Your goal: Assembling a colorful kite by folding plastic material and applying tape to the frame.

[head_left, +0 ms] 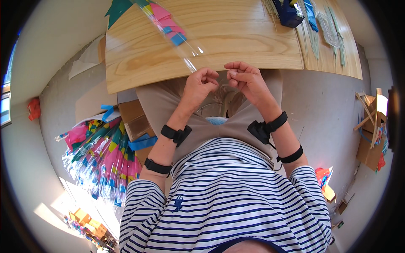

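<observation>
My left hand (200, 87) is held just off the table's near edge, above my lap, its fingers curled in toward the thumb. Close by on the right, my right hand (248, 82) has thumb and index finger pinched together. If anything is between the fingers of either hand, it is too small or too clear to make out. A long clear plastic sleeve (190, 65) reaches from the tabletop almost to my left hand. Pink, blue and yellow pieces (164, 20) lie in or under its far part. A green piece (118, 12) rests at the table's far left.
The wooden table (244, 42) spans the front. At its right stand a dark blue holder (288, 13), a clear plastic box (328, 29) and thin green sticks (340, 42). Left of my legs, many colourful wrapped bundles (103, 156) lie beside a cardboard box (137, 122).
</observation>
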### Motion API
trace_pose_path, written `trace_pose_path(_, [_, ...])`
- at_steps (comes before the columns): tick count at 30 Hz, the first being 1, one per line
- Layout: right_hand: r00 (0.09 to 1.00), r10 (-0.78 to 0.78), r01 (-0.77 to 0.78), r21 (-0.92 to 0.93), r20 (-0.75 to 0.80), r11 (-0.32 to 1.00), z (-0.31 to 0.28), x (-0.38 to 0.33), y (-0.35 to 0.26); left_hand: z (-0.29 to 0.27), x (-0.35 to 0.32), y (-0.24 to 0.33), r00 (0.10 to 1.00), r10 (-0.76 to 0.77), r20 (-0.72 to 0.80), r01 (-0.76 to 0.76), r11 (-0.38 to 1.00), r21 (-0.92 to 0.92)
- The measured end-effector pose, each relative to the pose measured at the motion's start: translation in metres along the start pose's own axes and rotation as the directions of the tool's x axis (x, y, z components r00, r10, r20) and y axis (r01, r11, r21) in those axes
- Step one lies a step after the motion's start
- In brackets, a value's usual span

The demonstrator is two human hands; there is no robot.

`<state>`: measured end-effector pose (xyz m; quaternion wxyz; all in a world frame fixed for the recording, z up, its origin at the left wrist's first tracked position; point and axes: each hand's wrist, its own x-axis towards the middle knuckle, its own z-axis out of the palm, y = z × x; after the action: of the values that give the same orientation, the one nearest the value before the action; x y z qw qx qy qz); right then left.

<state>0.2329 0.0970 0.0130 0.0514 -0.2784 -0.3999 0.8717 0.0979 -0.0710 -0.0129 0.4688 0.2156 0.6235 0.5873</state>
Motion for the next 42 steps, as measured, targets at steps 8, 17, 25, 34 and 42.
trace_pose_path(8, [0.998, -0.005, -0.002, 0.113, 0.062, 0.994, 0.005, 0.003, 0.005, 0.007, 0.003, 0.010, 0.996, 0.078, 0.036, -0.075, 0.993, -0.086])
trace_pose_path(17, [0.990, -0.047, 0.006, 0.282, 0.136, 0.959, 0.006, 0.009, 0.003, 0.004, 0.001, 0.009, 0.989, -0.085, 0.125, 0.073, 0.993, 0.093])
trace_pose_path(25, [0.989, -0.065, 0.019, 0.329, 0.130, 0.944, 0.009, 0.012, 0.004, 0.013, 0.004, 0.019, 0.993, -0.015, 0.119, 0.032, 0.988, -0.148])
trace_pose_path(34, [0.990, -0.135, 0.129, 0.129, 0.034, 0.983, 0.004, 0.000, -0.019, 0.006, 0.003, 0.002, 0.987, -0.129, 0.098, 0.138, 0.986, -0.096])
trace_pose_path(42, [0.937, -0.343, 0.168, -0.771, -0.069, 0.614, 0.009, -0.028, 0.014, 0.007, -0.002, 0.009, 0.992, -0.127, 0.009, 0.127, 0.979, -0.158])
